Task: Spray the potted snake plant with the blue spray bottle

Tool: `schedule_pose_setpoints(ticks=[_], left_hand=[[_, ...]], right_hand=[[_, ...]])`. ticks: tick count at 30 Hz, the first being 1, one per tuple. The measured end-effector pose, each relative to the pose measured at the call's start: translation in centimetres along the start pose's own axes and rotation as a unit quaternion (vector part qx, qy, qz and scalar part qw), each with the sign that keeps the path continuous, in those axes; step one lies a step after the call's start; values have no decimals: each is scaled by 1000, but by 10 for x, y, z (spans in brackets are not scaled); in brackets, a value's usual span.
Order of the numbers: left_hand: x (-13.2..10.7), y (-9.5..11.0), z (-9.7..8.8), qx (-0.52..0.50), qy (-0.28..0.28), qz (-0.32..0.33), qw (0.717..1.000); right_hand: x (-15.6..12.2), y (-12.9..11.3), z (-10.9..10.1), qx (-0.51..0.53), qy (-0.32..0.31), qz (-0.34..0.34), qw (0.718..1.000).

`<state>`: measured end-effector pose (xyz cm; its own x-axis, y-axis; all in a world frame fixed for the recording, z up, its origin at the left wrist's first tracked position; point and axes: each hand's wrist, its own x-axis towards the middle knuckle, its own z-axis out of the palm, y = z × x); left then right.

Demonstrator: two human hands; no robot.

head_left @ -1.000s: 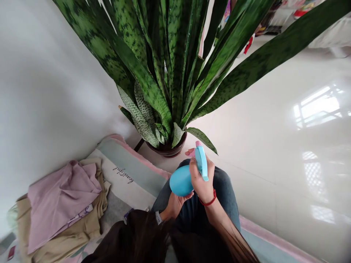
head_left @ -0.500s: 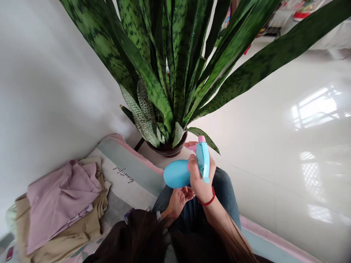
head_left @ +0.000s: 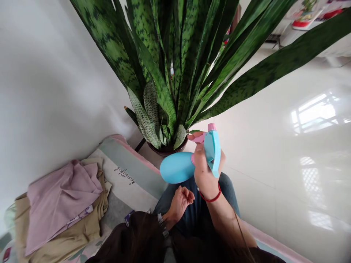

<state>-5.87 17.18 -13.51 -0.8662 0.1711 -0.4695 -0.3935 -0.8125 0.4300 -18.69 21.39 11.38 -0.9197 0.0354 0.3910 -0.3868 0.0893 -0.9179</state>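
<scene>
Green leaves [head_left: 175, 65] perhaps just clear the sprayer [head_left: 192, 160].

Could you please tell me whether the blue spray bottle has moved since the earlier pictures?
Yes. The light blue plastic spray bottle, in the right hand, has risen toward the dark round plant pot, and the left hand has let go below.

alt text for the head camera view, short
A person's right hand holds a blue spray bottle tipped sideways toward a potted snake plant, while the left hand rests empty over the lap. Folded clothes lie to the left.
</scene>
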Motion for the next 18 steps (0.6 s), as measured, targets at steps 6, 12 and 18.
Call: schedule_pose_setpoints(ticks=[6, 12, 18], left_hand=[[-1, 6, 5, -7, 13, -1, 1000], [-1, 2, 3, 6, -3, 2, 1000], [0, -1, 2, 30, 5, -2, 1000]], right_hand=[[9, -7, 4, 27, 7, -25, 999], [-1, 1, 2, 47, -2, 2, 999], [-27, 28, -2, 19, -9, 53, 998]])
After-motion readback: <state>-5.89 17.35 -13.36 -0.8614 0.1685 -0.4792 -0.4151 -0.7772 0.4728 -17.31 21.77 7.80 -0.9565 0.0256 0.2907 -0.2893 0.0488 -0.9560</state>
